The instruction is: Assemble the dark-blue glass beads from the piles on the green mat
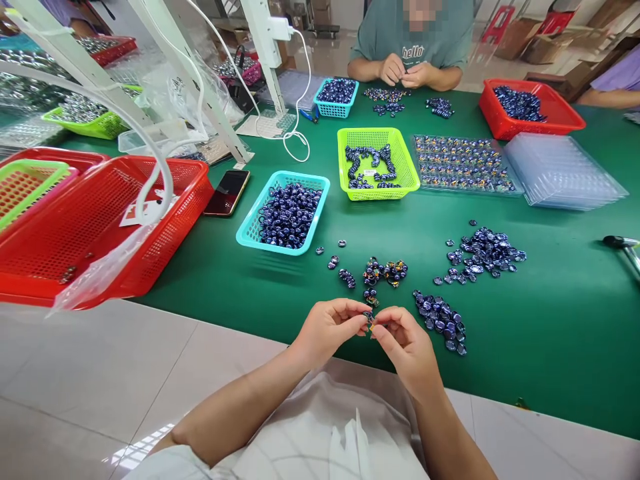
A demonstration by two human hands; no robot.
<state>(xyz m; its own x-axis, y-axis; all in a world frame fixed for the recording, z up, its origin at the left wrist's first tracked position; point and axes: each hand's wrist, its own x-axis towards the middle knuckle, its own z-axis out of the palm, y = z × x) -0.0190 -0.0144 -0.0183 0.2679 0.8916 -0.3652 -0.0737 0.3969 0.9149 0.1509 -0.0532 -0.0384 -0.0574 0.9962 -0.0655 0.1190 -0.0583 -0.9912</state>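
Observation:
My left hand (327, 330) and my right hand (407, 347) meet at the table's front edge, fingertips pinched. Between them is a small shiny dark-blue piece (369, 318) with a bit of orange-yellow, mostly hidden by the fingers. Just beyond the fingertips sits a cluster of dark-blue pieces with coloured parts (385, 271). A short row of dark-blue discs (347, 279) lies to its left. Right of my right hand is a slanting pile of shiny dark-blue caps (441, 321), and farther back a looser heap of them (485, 252).
Across the green table (560, 320) stand a blue basket of dark rings (324, 193), a lime basket (410, 175), a filled clear tray (467, 163) and stacked clear trays (565, 170). A phone (227, 193) lies beside red baskets (175, 233). A co-worker (413, 50) sits opposite.

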